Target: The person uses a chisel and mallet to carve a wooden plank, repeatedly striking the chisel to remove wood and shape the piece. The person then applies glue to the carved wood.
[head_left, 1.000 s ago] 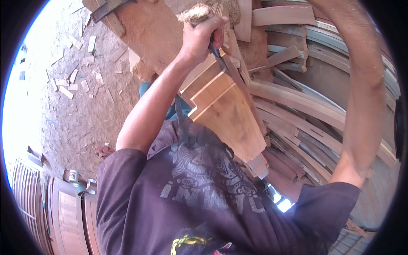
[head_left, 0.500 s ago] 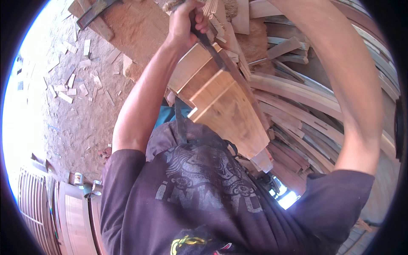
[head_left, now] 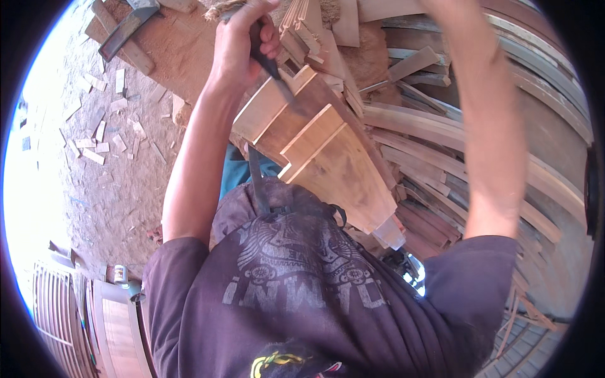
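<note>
My left hand (head_left: pixel 242 47) is closed around a chisel (head_left: pixel 267 65) with a dark shaft and a frayed handle top. The chisel slants down to the right, its tip blurred over the recess in a stepped, tapering wooden workpiece (head_left: pixel 346 170). Pale raised ledges border this recess on both sides. My right forearm (head_left: pixel 491 126) is raised and smeared by motion; the hand at its end lies beyond the upper edge, so whatever it may hold is hidden.
Wooden boards and strips (head_left: pixel 428 126) are piled to the right. A dark-edged tool (head_left: pixel 129 31) rests on the dusty bench (head_left: pixel 170 47) at upper left. Wood offcuts (head_left: pixel 94 156) litter the ground. Slatted wooden panels (head_left: pixel 53 315) and a can (head_left: pixel 120 273) stand at lower left.
My left hand and the chisel have shifted left in the picture, and the chisel tip has moved back toward the near ledge. My right forearm has swung left and blurred.
</note>
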{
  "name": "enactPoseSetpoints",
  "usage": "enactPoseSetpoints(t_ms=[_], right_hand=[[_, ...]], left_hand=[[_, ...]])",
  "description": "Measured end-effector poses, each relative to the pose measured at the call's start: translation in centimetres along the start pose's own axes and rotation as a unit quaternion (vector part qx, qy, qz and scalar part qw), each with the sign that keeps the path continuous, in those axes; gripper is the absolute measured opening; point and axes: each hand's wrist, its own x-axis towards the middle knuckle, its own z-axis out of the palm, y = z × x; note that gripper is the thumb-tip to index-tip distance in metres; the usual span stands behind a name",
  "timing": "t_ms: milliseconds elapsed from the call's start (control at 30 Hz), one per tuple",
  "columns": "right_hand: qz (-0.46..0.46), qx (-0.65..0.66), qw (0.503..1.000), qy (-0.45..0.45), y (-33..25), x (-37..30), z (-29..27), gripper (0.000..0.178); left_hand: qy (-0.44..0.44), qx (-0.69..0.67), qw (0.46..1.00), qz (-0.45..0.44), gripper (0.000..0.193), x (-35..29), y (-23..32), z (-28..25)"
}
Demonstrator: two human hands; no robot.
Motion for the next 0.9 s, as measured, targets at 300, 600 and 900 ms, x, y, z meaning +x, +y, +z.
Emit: enactPoseSetpoints(t_ms=[300, 600, 900], right_hand=[[0.371, 0.184, 0.905, 0.099, 8.1, -27.4, 13.1, 0.035], [0.624, 0.392, 0.648, 0.194, 3.5, -47.9, 22.0, 0.033], [0.583, 0.365, 0.697, 0.204, 3.3, -47.6, 22.9, 0.031]], left_hand=[[-0.125, 0.647, 0.744, -0.114, 0.035, -5.6, -3.3, 3.6], [-0.099, 0.785, 0.604, -0.099, 0.051, -8.9, -9.1, 2.1], [0.016, 0.770, 0.626, -0.126, 0.062, -11.9, -9.0, 0.6]])
